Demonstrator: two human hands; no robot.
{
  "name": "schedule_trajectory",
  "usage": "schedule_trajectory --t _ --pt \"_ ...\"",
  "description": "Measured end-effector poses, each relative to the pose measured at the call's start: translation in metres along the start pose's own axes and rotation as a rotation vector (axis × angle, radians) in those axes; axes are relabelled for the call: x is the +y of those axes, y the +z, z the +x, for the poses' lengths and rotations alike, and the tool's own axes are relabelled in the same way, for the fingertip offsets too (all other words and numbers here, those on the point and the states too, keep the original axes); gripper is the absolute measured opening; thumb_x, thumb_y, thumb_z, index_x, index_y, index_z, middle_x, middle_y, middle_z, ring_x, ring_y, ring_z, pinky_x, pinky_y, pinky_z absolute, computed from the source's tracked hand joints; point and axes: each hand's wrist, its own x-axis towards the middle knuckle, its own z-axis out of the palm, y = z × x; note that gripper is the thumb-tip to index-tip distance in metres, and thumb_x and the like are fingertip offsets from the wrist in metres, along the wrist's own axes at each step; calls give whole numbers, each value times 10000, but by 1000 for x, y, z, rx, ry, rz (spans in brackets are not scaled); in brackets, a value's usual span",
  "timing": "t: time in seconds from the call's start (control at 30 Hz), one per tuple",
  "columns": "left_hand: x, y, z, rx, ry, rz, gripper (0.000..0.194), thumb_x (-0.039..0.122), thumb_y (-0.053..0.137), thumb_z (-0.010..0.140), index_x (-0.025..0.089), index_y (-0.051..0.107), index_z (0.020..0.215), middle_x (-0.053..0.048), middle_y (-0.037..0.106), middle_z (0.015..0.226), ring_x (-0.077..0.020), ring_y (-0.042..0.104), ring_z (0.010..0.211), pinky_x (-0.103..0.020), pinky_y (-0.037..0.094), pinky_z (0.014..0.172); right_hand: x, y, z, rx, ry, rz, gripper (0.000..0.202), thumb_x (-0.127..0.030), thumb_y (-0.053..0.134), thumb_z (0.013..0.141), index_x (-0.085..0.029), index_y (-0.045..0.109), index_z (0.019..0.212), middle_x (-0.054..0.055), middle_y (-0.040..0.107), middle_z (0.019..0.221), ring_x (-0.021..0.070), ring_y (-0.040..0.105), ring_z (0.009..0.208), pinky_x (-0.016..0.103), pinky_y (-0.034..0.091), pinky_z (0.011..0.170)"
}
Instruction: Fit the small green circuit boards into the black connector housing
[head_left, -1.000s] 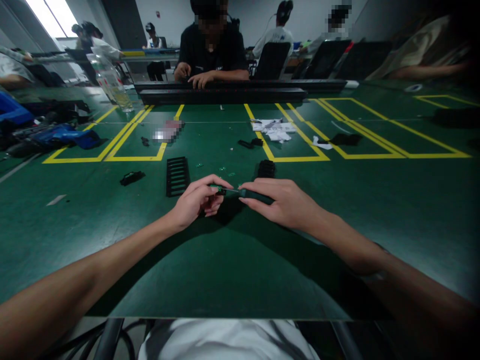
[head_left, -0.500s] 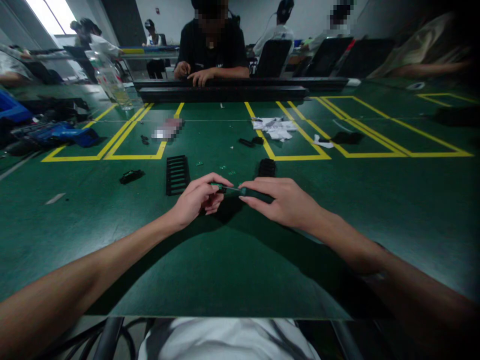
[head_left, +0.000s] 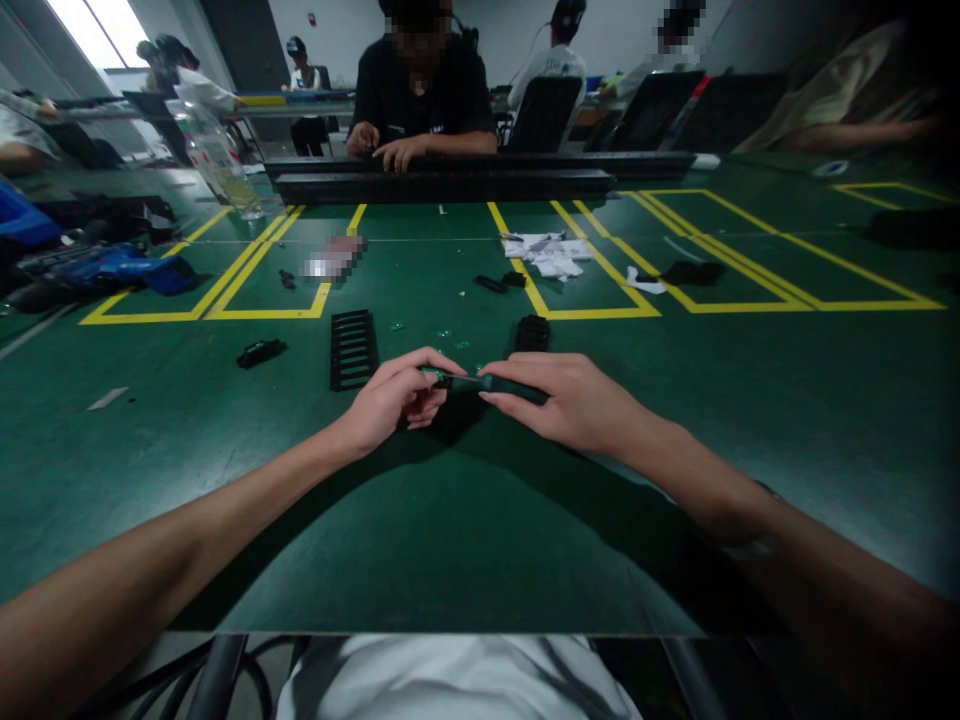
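Note:
My right hand (head_left: 574, 398) is closed around the dark handle of a screwdriver (head_left: 514, 388), its thin shaft pointing left. Pinched in my left hand (head_left: 396, 395) is a small black and green part (head_left: 442, 377), mostly covered by the fingers. The shaft's tip meets this part, though the exact contact is too small to make out. Behind my left hand lies a black slotted frame (head_left: 353, 350). A second black ribbed piece (head_left: 532, 333) sits just beyond my right hand. Several tiny green pieces (head_left: 444, 334) are scattered between them.
Long black bars (head_left: 446, 187) cross the green table's far side, with a person (head_left: 424, 90) behind them. A plastic bottle (head_left: 240, 190) and blue tools (head_left: 142, 268) are at left. White paper (head_left: 551, 255) and a small black part (head_left: 261, 353) lie on the table.
Both hands hold nearly the same pose, the screwdriver still against the small part. The view has shifted very slightly.

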Motion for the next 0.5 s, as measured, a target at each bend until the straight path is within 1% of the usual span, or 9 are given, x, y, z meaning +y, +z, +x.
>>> schedule_trajectory --t 0.2,0.5 --pt "2 1 1 9 -14 -43 202 208 514 872 128 601 1035 39 394 600 -86 344 506 -190 261 448 -1 5 1 57 1 53 223 -289 600 980 -169 688 1147 74 716 955 195 673 842 280 486 767" --pt "3 3 1 16 -21 -47 202 207 507 874 126 603 1032 39 392 597 -87 345 507 -192 263 450 -1 5 2 51 6 71 221 -285 595 984 -158 692 1137 77 726 988 196 681 869 283 492 783"
